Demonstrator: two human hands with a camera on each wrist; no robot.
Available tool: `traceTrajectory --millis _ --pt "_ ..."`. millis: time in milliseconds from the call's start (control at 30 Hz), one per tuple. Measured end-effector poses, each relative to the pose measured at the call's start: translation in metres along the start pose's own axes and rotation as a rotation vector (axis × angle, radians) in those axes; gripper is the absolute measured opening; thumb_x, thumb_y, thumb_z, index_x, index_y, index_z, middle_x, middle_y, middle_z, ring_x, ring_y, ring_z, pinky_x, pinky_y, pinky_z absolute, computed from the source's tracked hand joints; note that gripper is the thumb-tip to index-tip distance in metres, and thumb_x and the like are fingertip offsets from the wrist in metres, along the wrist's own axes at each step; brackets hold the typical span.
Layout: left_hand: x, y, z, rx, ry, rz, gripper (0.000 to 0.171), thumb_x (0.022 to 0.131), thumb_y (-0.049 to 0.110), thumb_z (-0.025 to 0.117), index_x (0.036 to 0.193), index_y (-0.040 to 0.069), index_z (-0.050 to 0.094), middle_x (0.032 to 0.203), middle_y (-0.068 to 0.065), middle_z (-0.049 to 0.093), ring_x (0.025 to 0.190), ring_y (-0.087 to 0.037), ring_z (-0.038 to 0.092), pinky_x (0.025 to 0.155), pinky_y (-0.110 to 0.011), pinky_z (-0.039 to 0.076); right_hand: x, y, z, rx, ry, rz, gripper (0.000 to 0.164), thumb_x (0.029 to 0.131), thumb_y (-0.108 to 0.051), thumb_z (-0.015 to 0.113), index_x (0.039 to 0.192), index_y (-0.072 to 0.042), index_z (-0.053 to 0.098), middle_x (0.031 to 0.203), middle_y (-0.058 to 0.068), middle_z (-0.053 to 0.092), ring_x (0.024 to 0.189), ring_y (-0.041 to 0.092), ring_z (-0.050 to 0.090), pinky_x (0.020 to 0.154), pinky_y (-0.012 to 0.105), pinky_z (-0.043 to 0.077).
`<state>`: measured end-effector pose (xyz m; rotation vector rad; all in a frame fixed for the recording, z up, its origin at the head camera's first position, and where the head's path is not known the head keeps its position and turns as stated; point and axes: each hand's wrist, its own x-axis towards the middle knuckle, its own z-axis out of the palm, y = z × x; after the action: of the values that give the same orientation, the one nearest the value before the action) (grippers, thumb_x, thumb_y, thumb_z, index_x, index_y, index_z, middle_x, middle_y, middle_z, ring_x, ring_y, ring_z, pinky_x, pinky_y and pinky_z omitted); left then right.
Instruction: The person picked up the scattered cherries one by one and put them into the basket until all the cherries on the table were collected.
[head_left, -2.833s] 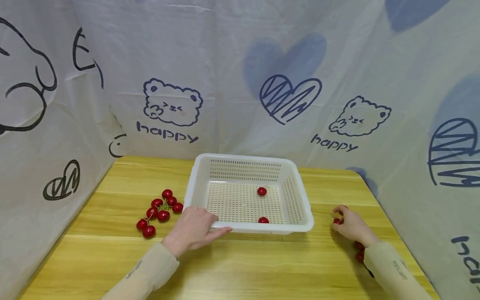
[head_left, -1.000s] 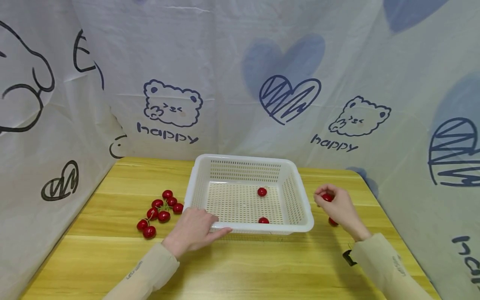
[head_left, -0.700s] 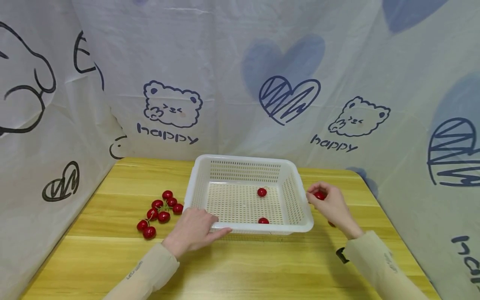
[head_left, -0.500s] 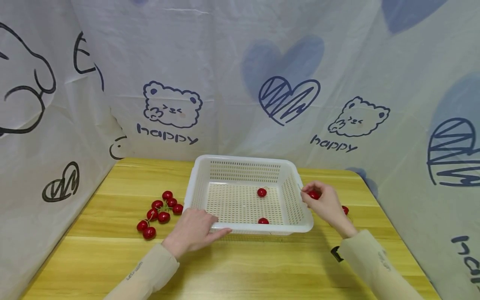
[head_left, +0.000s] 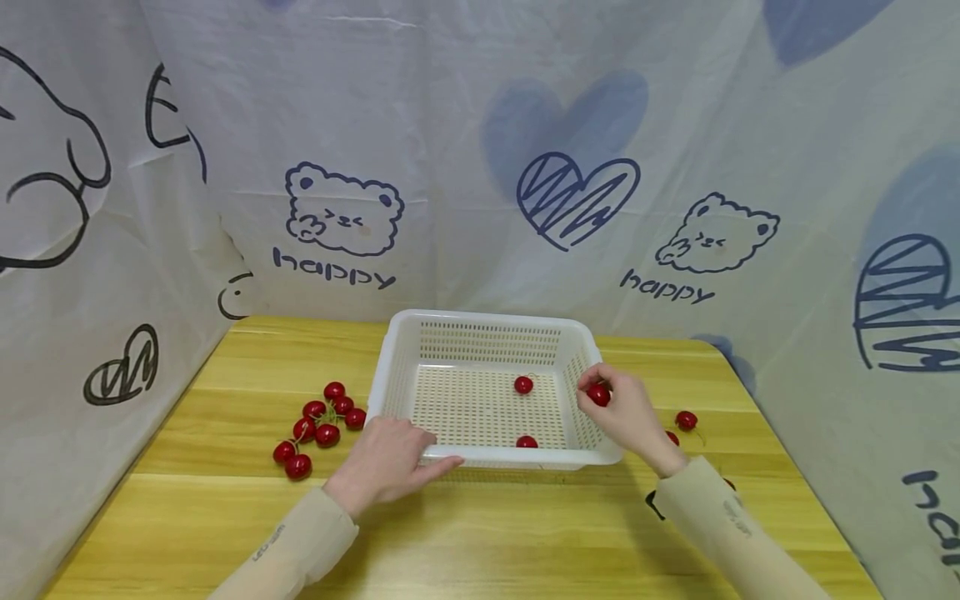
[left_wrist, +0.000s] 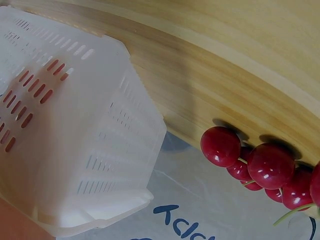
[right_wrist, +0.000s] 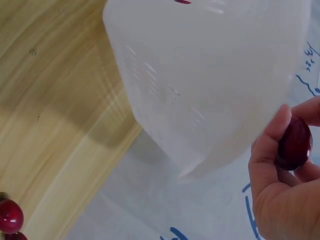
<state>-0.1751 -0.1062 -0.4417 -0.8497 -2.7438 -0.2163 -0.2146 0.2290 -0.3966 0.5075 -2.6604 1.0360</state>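
Left hand has the white basket gripped at 7 o'clock, right hand pinches a cherry up at the 3 o'clock rim, basket's long axis roughly 9-to-3.

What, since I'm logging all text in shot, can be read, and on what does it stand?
"happy": backdrop, under the left bear.
"happy": backdrop, under the right bear.
"ha", cut off: backdrop, head view's right edge.
Left sleeve, right sleeve: print too small to read.
Both wrist views: backdrop writing cut off, not surely readable.
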Motion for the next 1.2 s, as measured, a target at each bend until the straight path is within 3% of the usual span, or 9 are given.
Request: traceTrajectory --millis 467,833,1200 --pt "0.000 0.000 0.001 0.004 0.015 0.005 0.057 0.089 0.071 0.035 0.061 0.024 0.055 0.042 0.013 0.032 0.038 -0.003 0.027 0.037 -0.021 0.024 -0.001 0.002 0.016 -0.136 -0.008 -0.109 0.012 0.078 -0.005 0.068 0.087 -0.007 0.060 0.079 0.003 0.058 0.064 0.013 0.047 0.054 0.027 0.043" --pt "0.000 0.000 0.001 0.004 0.020 0.009 0.057 0.089 0.070 0.036 0.061 0.024 0.055 0.041 0.013 0.031 0.038 -0.002 0.026 0.037 -0.020 0.023 -0.004 0.004 0.024 -0.238 -0.058 -0.116 0.014 0.078 -0.010 0.069 0.088 -0.006 0.060 0.080 0.000 0.055 0.066 0.014 0.048 0.058 0.028 0.044" --pt "-0.001 0.000 0.000 -0.008 0.013 0.004 0.057 0.089 0.070 0.036 0.059 0.025 0.052 0.042 0.013 0.031 0.038 -0.003 0.026 0.038 -0.021 0.024 -0.006 0.007 0.027 -0.256 -0.077 -0.120 0.012 0.078 -0.010 0.068 0.086 -0.010 0.059 0.079 -0.002 0.054 0.065 0.012 0.048 0.058 0.028 0.043"
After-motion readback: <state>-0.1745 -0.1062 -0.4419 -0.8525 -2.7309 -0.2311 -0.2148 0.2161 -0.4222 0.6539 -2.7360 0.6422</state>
